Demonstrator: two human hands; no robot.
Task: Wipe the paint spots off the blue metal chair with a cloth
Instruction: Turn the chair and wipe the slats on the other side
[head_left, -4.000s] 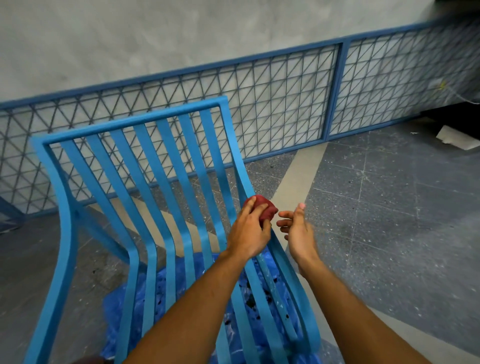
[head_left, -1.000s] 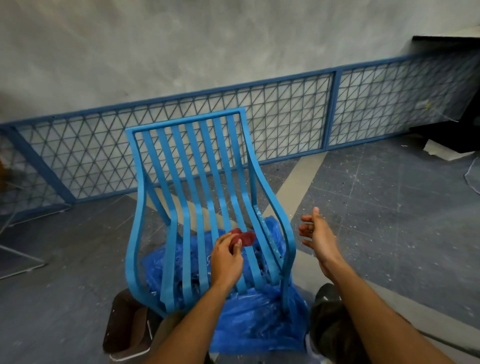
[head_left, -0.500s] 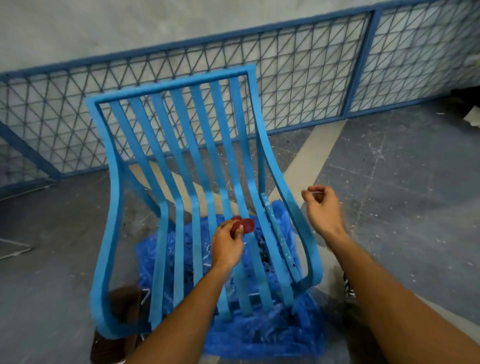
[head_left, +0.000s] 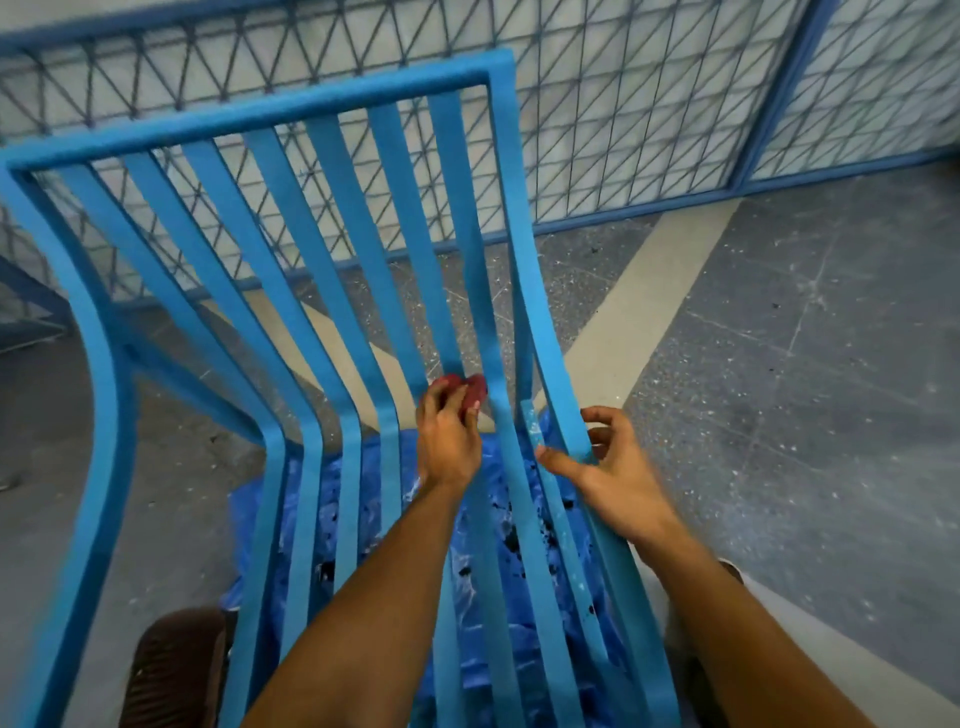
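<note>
- A brown ridged object (head_left: 174, 670) lies on the floor at the lower left, just beside the chair's front corner
- The blue metal chair (head_left: 291, 111) fills the middle of the view, seen from the front and above, its long slats running from the top bar down into the seat
- A crumpled blue plastic sheet (head_left: 322, 525) with dark blots lies on the floor under the seat and shows between the slats
- The left hand (head_left: 447, 441) reaches over the seat, fingers curled round a small red cloth (head_left: 471, 392), holding it against a slat right of centre, where the back bends into the seat
- Pale paint spots (head_left: 532, 423) show on a narrow slat just right of the cloth, between the two hands
- The right hand (head_left: 621, 480) grips the chair's right side rail, thumb lying on the inner side and fingers curled round the outer edge
- A blue wire fence (head_left: 623, 130) stands behind the chair along a pale wall
- The grey speckled floor (head_left: 805, 389) stretches to the right, crossed by a pale stripe
</note>
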